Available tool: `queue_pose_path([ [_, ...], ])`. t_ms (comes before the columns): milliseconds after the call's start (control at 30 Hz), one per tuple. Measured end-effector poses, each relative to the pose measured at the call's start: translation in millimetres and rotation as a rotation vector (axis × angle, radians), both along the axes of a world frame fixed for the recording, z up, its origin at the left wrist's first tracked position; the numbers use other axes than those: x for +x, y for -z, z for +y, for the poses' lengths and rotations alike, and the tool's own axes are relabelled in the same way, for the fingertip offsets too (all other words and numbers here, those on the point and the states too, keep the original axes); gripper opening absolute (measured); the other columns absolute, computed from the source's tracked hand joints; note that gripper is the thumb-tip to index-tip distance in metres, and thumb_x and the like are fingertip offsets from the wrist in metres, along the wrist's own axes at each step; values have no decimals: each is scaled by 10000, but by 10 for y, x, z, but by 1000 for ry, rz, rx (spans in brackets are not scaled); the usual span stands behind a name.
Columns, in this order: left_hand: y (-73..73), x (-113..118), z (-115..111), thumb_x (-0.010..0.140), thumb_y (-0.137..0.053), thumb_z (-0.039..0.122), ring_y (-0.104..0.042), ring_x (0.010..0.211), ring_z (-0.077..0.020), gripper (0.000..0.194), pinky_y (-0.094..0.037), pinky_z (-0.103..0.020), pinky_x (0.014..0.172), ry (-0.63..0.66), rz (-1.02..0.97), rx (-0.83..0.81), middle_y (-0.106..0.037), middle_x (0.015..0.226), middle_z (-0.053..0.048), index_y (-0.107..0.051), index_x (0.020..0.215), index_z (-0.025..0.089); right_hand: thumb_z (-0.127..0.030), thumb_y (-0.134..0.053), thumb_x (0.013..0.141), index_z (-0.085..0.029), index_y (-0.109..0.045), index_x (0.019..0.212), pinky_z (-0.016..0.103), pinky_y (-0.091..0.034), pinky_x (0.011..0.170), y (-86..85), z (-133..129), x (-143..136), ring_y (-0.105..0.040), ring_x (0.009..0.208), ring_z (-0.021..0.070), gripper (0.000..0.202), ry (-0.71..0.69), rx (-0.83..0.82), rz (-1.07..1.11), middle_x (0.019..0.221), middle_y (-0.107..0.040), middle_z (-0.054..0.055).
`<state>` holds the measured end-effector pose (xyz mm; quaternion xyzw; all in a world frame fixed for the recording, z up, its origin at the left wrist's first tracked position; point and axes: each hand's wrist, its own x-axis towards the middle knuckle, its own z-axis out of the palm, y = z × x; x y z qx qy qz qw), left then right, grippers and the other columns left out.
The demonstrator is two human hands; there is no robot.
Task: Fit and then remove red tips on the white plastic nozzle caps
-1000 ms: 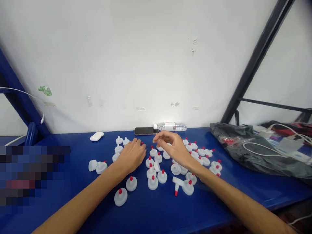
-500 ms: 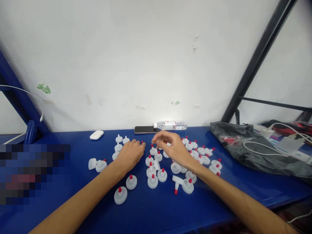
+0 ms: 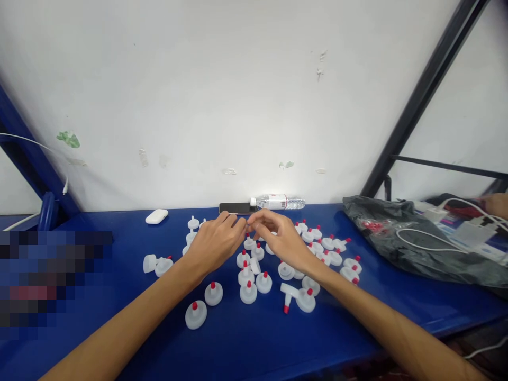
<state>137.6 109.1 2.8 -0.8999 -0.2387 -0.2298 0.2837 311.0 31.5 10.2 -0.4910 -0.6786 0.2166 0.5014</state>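
Note:
Above the blue table my left hand [image 3: 221,236] and my right hand [image 3: 278,235] meet at the fingertips. Both have their fingers pinched together; what they pinch is too small and hidden to name. Below them stand several white nozzle caps with red tips, among them one nozzle cap [image 3: 248,293] in the middle group. Beside my left wrist are a few white nozzle caps without red tips, such as the nozzle cap [image 3: 193,223] at the back. Under my right wrist a nozzle cap [image 3: 286,271] shows its round base, partly covered by the arm.
On the blue table [image 3: 337,338], a white earphone case [image 3: 156,216] lies at back left. A phone [image 3: 234,208] and a water bottle [image 3: 278,202] rest along the wall [image 3: 254,106]. To the right lie a dark plastic bag [image 3: 397,248] and a white cable [image 3: 432,238].
My left hand has moved right and up, so its fingertips now meet those of my right hand. The right hand has stayed almost in place. The nozzle caps on the table lie as before.

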Motion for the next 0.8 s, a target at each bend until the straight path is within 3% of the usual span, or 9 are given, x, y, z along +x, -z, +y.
queue_pose_path([
  [267, 0, -2, -23, 1003, -412, 227, -582, 754, -175, 189, -304, -287, 499, 43, -209, -60, -671, 793, -23, -584, 940, 181, -264, -512, 959, -232, -601, 1081, 296, -525, 724, 5, -22, -36, -688, 760, 156, 154, -46, -35, 23, 908, -686, 7],
  [533, -7, -10, -54, 984, -434, 228, -603, 744, -171, 165, -318, -286, 479, 85, -248, -38, -690, 827, -25, -586, 1017, 172, -270, -532, 953, -245, -566, 1096, 308, -518, 720, 15, -17, -20, -680, 780, 165, 149, -36, -32, -12, 889, -691, -1],
  [700, -2, -16, -87, 953, -481, 248, -625, 715, -163, 266, -366, -262, 494, 154, -281, 35, -667, 855, -31, -529, 1202, 169, -246, -550, 944, -243, -578, 1148, 288, -511, 691, -2, -37, -35, -672, 818, 164, 206, -54, -33, -47, 979, -704, 12],
  [800, 17, -6, -106, 934, -502, 256, -616, 666, -143, 296, -383, -245, 500, 225, -279, 93, -652, 886, -33, -517, 1220, 184, -241, -549, 947, -231, -616, 1087, 281, -513, 695, -20, -64, -62, -670, 839, 165, 155, -121, -34, -85, 998, -700, 15],
])
